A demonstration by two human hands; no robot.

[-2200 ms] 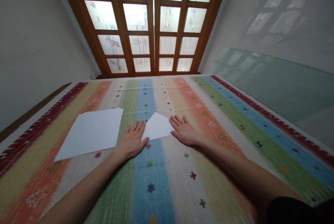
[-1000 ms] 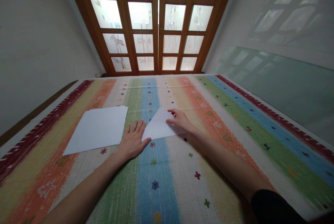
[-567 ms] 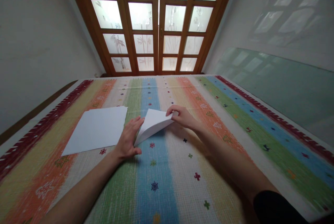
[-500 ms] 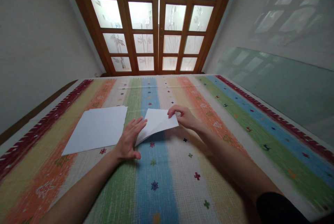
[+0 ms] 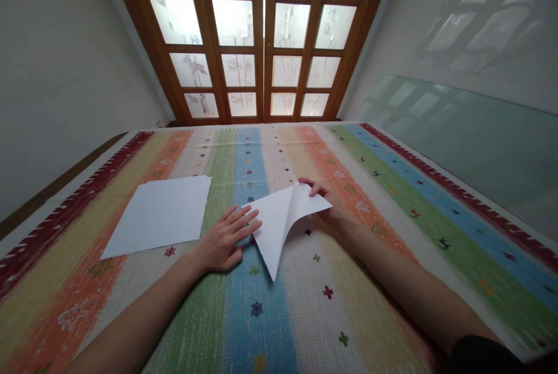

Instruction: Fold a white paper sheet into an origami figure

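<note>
Pinching folded white paper [image 5: 271, 224]: right hand [image 5: 328, 201]; touching its left side, fingers spread, unclenched: left hand [image 5: 223, 241]; paper newly turned, point nearward; right flap raised, unflattened.

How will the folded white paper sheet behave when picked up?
The folded white paper sheet will probably feel floppy: its side near the right hand curves. It is likely light, because its edges look thin. The straight crease might stiffen it slightly.

Paper stack [image 5: 159, 214] left, folded sheet [image 5: 279, 217] right, both over tablecloth [image 5: 261, 327]; doors [image 5: 264, 54] behind.
</note>
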